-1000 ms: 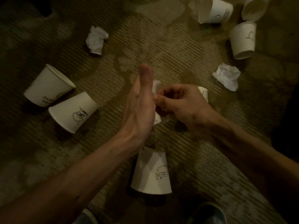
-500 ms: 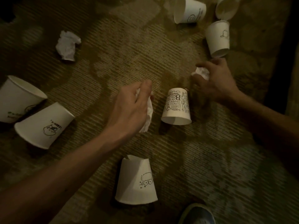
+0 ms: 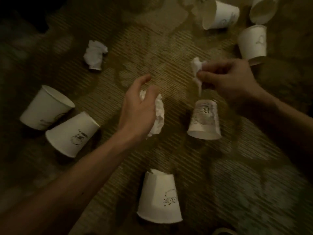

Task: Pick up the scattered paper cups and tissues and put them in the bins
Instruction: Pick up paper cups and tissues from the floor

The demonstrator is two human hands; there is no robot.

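Observation:
My left hand (image 3: 138, 109) holds a crumpled white tissue (image 3: 158, 116) in its palm, fingers curled over it, above the carpet's middle. My right hand (image 3: 230, 78) pinches a second tissue (image 3: 197, 70), lifted off the floor with a tail hanging down. Just below it a printed paper cup (image 3: 205, 120) lies on its side. A third tissue (image 3: 94, 54) lies at the upper left. Two white cups (image 3: 46, 107) (image 3: 72, 134) lie on their sides at the left. Another cup (image 3: 160, 197) lies near the bottom centre. No bin is in view.
Three more paper cups (image 3: 220, 14) (image 3: 262, 9) (image 3: 253, 42) lie at the top right. The floor is a dim, patterned olive carpet (image 3: 169, 48). Part of a shoe (image 3: 223, 232) shows at the bottom edge. The far left and right edges are dark.
My right hand reached out to the tissue at the right, pinched it and lifted it off the carpet. My left hand closed round the first tissue and keeps it. The printed cup became visible.

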